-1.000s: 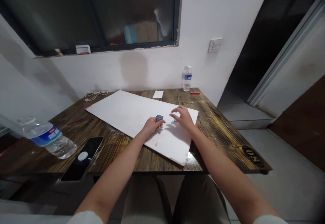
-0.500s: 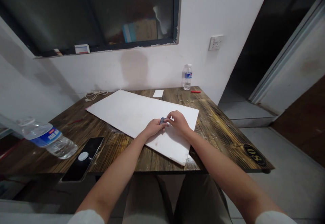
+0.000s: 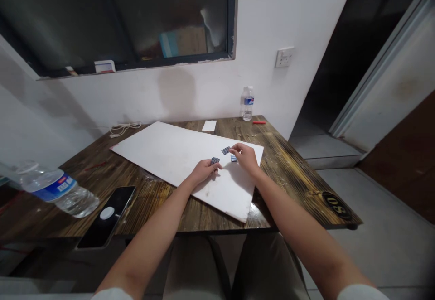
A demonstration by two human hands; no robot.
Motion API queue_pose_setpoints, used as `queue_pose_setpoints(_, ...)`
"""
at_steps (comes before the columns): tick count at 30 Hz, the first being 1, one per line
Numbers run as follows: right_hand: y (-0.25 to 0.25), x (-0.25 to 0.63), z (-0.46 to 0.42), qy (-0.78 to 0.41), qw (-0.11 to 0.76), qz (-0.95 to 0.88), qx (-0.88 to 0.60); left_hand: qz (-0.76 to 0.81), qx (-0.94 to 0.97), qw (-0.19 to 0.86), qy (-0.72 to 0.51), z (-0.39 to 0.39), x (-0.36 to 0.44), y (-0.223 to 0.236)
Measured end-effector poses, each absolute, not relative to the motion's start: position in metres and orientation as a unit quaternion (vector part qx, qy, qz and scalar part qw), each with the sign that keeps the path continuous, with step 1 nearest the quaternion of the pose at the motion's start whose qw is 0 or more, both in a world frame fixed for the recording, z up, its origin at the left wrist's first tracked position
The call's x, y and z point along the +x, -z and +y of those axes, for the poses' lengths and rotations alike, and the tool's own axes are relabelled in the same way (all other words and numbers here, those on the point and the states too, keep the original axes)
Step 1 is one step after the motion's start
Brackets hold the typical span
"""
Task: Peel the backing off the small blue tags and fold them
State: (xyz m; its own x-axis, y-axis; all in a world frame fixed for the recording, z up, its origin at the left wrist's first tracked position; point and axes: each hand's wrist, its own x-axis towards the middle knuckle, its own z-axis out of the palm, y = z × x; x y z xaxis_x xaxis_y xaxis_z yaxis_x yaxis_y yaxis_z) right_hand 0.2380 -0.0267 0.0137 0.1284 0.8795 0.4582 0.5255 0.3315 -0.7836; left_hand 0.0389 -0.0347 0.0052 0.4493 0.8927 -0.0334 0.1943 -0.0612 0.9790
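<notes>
Three little dark blue rectangular pieces (image 3: 225, 150) are the stars here, lying on a big white foam board (image 3: 190, 155). They're too small to make out any print, but they look flat and card-like, with a greyish speckle. One sits right at the fingertips of my left hand (image 3: 204, 171), one lies just beside the fingers (image 3: 242, 149) of my right hand (image 3: 246, 158), and the third is out between the two hands, a bit further up the board.

The left fingers are loosely curled, with the tips at that first piece, but I can't tell if they're actually pinching it. The right fingers are relaxed and slightly spread, not clenched, and clearly aren't gripping anything.

The board lies at an angle on a scorched-looking wooden bench (image 3: 292, 177), with one corner hanging slightly over the near edge. Down on the left, a black phone (image 3: 108, 214) with a round white disc on it sits at the bench edge, beside a big water bottle (image 3: 57, 191) on its side. Further back are a white cable (image 3: 122, 128), a slip of white paper (image 3: 209, 125), a small upright water bottle (image 3: 248, 104) and a red stick (image 3: 258, 122). Behind those, there's a wall socket (image 3: 284, 57) and a dark window (image 3: 118, 14).
</notes>
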Motion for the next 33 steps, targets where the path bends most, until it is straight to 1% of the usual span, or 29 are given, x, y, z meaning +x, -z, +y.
queue_pose_setpoints(3, -0.013, 0.25, -0.02, -0.185, 0.495, -0.61, -0.59, 0.431, 0.645, 0.536, -0.334, -0.035, 0.04, -0.007)
queue_pose_setpoints(5, -0.012, 0.257, -0.018, -0.168, 0.45, -0.629, -0.611, 0.437, 0.648, 0.528, -0.332, -0.035, 0.04, -0.007)
queue_pose_setpoints(9, -0.01, 0.264, -0.021, -0.056, 0.311, -0.71, -0.629, 0.436, 0.653, 0.529, -0.321, -0.035, 0.04, -0.007)
queue_pose_setpoints(11, -0.009, 0.263, -0.024, -0.001, 0.255, -0.731, -0.633, 0.433, 0.653, 0.531, -0.322, -0.034, 0.04, -0.006)
queue_pose_setpoints(13, -0.006, 0.261, -0.026, 0.037, 0.222, -0.742, -0.631, 0.433, 0.655, 0.528, -0.325, -0.034, 0.039, -0.006)
queue_pose_setpoints(15, -0.003, 0.259, -0.026, 0.057, 0.21, -0.746, -0.629, 0.434, 0.66, 0.521, -0.324, -0.033, 0.039, -0.006)
queue_pose_setpoints(20, 0.0, 0.26, -0.024, 0.074, 0.231, -0.738, -0.63, 0.425, 0.66, 0.528, -0.324, -0.035, 0.041, -0.004)
queue_pose_setpoints(23, -0.005, 0.258, -0.025, 0.064, 0.279, -0.733, -0.617, 0.422, 0.642, 0.549, -0.33, -0.037, 0.042, -0.004)
queue_pose_setpoints(25, -0.01, 0.253, -0.027, 0.02, 0.34, -0.743, -0.576, 0.426, 0.645, 0.542, -0.33, -0.037, 0.041, -0.005)
queue_pose_setpoints(28, -0.015, 0.239, -0.033, -0.066, 0.429, -0.777, -0.455, 0.443, 0.672, 0.503, -0.315, -0.035, 0.04, -0.005)
queue_pose_setpoints(30, -0.015, 0.228, -0.037, -0.104, 0.444, -0.795, -0.401, 0.449, 0.685, 0.485, -0.308, -0.035, 0.038, -0.004)
queue_pose_setpoints(33, -0.01, 0.216, -0.041, -0.168, 0.453, -0.776, -0.405, 0.443, 0.699, 0.474, -0.301, -0.035, 0.038, -0.002)
